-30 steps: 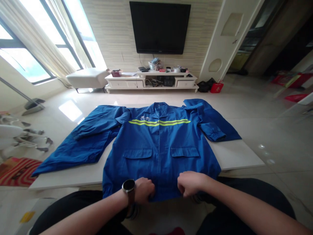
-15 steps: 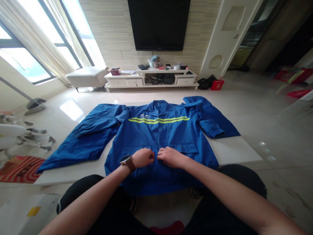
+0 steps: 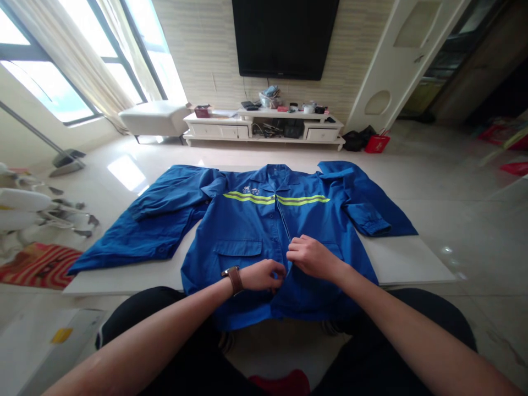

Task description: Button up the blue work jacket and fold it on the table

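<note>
A blue work jacket (image 3: 243, 220) with a yellow-green reflective stripe lies front up, its collar away from me and its sleeves out to the sides. My right hand (image 3: 313, 257) pinches the right edge of the front opening and holds it a little raised, so a gap shows down the placket. Just left of it, my left hand (image 3: 264, 275), below a wrist watch (image 3: 233, 279), has its fingers curled at the other front edge near the hem. Whether those fingers grip the cloth is hard to see.
The jacket rests on a low white table (image 3: 406, 261). More blue clothing (image 3: 136, 225) lies under the left sleeve, and another blue piece (image 3: 383, 198) under the right. Beyond stand a white TV cabinet (image 3: 220, 132), a white bench (image 3: 154, 118) and a red bag (image 3: 377, 144).
My right hand has moved up and right, lifting the right front edge, and the placket has parted. My left hand has shifted slightly right and down. The view has turned a little.
</note>
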### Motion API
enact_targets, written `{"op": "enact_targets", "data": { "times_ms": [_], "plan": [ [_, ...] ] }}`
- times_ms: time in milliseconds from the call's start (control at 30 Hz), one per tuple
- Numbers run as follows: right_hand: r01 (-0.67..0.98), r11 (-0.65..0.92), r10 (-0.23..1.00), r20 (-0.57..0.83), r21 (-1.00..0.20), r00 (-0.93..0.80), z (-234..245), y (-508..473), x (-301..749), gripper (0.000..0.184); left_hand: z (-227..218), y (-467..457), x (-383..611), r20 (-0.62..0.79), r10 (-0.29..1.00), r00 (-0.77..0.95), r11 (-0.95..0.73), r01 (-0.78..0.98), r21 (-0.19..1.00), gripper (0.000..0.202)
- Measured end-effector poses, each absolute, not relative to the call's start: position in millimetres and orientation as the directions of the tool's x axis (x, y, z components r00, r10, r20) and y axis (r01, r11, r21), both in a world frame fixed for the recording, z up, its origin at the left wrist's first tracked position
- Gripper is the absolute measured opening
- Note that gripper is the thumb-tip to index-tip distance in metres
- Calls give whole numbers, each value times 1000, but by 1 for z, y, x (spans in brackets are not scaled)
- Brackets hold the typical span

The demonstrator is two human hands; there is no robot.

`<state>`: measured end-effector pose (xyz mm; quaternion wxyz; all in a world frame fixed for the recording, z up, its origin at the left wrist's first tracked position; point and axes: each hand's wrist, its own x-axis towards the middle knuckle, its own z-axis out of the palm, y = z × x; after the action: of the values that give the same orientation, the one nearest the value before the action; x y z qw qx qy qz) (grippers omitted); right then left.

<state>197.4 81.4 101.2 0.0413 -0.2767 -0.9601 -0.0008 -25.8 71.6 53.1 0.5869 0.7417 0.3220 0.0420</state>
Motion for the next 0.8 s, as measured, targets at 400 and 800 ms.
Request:
{"op": "enact_targets", "data": {
  "times_ms": [400,800],
  "plan": [
    [572,815,580,128,-91,-805,92,78,201,14,57,78,-16,-331,549,767,116,322,940,22],
    [545,826,552,10,-146,-834,100,72,201,18,58,79,-18,-360,627,690,114,376,920,46]
  ]
}}
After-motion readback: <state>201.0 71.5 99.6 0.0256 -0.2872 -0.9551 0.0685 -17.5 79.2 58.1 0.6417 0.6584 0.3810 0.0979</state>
